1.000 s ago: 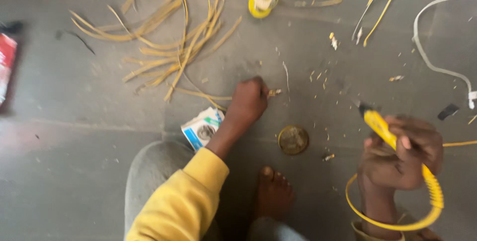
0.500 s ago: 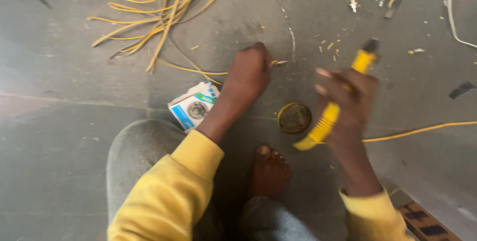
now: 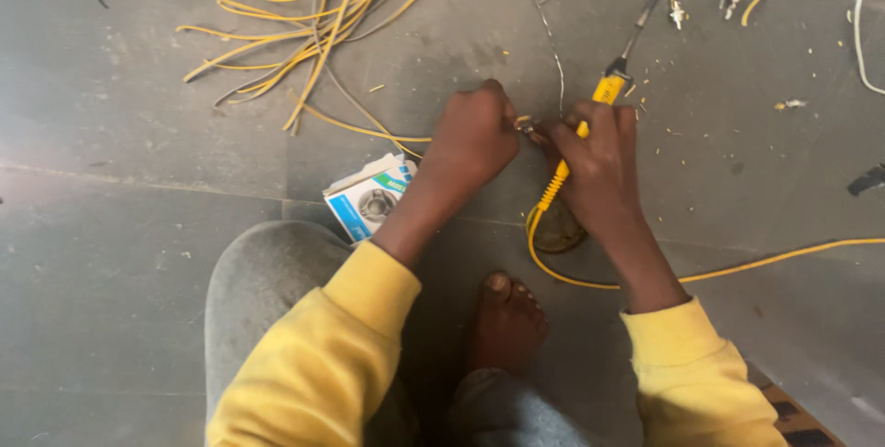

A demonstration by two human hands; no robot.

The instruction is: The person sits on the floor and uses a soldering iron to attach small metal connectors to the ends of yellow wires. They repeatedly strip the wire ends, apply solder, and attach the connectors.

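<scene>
Left hand: the left hand (image 3: pixel 472 138) is curled into a fist low over the grey floor (image 3: pixel 138 226), its fingertips pinched on a small connector end (image 3: pixel 525 123) where the 2 hands meet.
Right hand: the right hand (image 3: pixel 595 157) is closed around the yellow-handled tool (image 3: pixel 590 124), fingers wrapped over the handle, touching the left hand at the connector.
Tool: its yellow tip sticks out above the right knuckles, pointing up and away; a ribbed yellow part shows below the palm.
Cable: a yellow cable (image 3: pixel 765 258) loops under the right wrist and runs off to the right edge across the floor.
Round object: a dark round metal piece (image 3: pixel 560 233) lies on the floor just under the right wrist, partly hidden.
Box: a small white and blue box (image 3: pixel 367 198) lies beside the left forearm, near the knee.
Loose strands: a bundle of yellow strands (image 3: pixel 313 23) is spread on the floor at upper left, well apart from the hands.
Body: yellow sleeves, grey trousers, and 1 bare foot (image 3: pixel 505 318) between the forearms.
Debris: small yellow scraps (image 3: pixel 645 106) are scattered just right of the tool tip.
</scene>
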